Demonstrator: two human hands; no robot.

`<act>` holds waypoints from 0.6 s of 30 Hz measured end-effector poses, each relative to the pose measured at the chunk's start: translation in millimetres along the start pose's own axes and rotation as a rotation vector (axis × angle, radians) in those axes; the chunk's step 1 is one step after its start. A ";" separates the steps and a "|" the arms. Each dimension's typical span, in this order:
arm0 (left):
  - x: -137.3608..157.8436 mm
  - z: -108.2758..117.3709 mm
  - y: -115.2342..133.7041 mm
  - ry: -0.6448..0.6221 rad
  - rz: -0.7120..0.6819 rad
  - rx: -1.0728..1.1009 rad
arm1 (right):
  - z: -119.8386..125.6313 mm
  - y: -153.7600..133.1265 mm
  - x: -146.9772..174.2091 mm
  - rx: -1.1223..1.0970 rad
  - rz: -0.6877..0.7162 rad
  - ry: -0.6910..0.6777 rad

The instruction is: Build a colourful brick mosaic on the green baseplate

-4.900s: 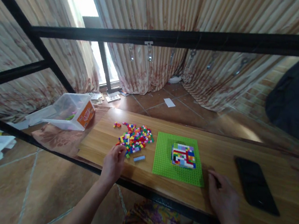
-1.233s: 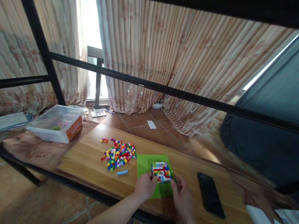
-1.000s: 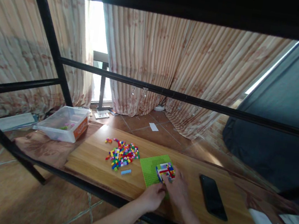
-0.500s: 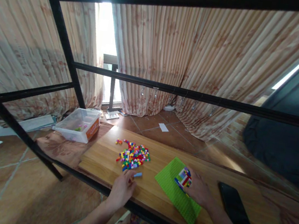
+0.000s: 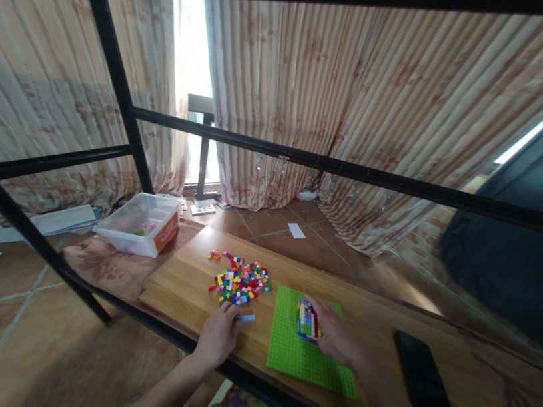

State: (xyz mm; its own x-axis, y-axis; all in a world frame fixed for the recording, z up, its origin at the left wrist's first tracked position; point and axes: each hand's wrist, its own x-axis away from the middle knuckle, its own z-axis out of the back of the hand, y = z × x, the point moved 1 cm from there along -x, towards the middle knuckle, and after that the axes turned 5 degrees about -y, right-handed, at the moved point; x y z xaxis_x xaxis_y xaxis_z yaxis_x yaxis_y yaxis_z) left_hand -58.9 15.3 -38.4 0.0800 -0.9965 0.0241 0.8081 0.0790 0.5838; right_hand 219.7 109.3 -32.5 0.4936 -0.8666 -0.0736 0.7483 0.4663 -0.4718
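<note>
My left hand point(image 5: 218, 336) is closed on a slim light-blue plastic piece point(image 5: 246, 317), which sticks out to the right past the fingertips. Its exact kind is too small to make out. Just beyond that hand lies a loose heap of small multicoloured toy bricks point(image 5: 243, 280). My right hand point(image 5: 334, 333) grips the right side of a small boxy brick build point(image 5: 308, 319) with blue, red, yellow and white pieces. The build is on a bright green studded baseplate point(image 5: 284, 350), and the fingers partly cover it.
A black phone point(image 5: 427, 380) lies on the wooden board point(image 5: 179, 285) to the right. Left of the board stands a clear plastic bin point(image 5: 130, 237) with an orange label and a few pieces inside. A black metal frame point(image 5: 269, 146) crosses in front of curtains point(image 5: 289, 78).
The green baseplate has turned and shifted left along with the brick build, my right hand moving with them. My left hand has moved slightly left, still with the light-blue piece.
</note>
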 end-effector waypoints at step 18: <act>-5.4 -22.6 67.9 -0.265 -0.223 0.657 | -28.9 -74.0 63.1 -0.263 -0.044 0.317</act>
State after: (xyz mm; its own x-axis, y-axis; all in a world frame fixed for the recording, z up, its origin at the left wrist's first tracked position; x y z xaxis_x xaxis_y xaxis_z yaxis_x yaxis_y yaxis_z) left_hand 8.7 26.6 -17.2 -0.2559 -0.9667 -0.0052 0.2667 -0.0758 0.9608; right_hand 182.7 14.9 -27.7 0.2717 -0.9156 -0.2964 0.6064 0.4021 -0.6860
